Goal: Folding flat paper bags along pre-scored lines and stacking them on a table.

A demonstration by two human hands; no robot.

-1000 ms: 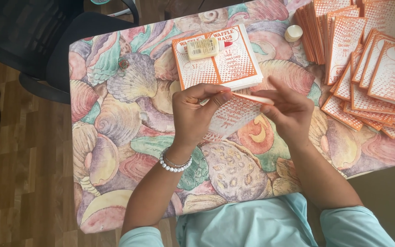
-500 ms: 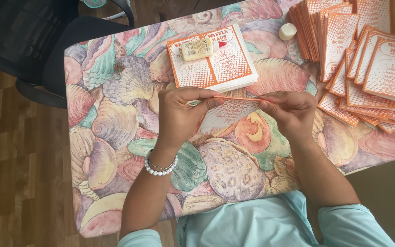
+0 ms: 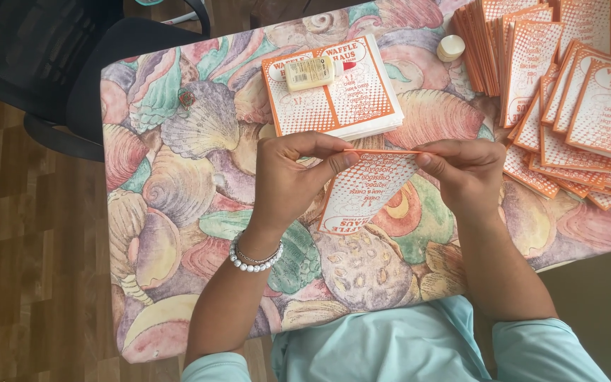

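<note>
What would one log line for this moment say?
left hand: pinching paper bag top edge | right hand: pinching same edge | stack of bags: beyond, glue stick on top | table: shell-print cloth

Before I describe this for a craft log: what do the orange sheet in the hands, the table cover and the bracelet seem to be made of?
The orange sheet looks like thin matte paper; it creases sharply along its top fold between the left hand and right hand. The table cover seems a printed shell-pattern cloth or vinyl; its finish is hard to tell. The bracelet looks like glossy white beads, perhaps pearl or plastic.
</note>
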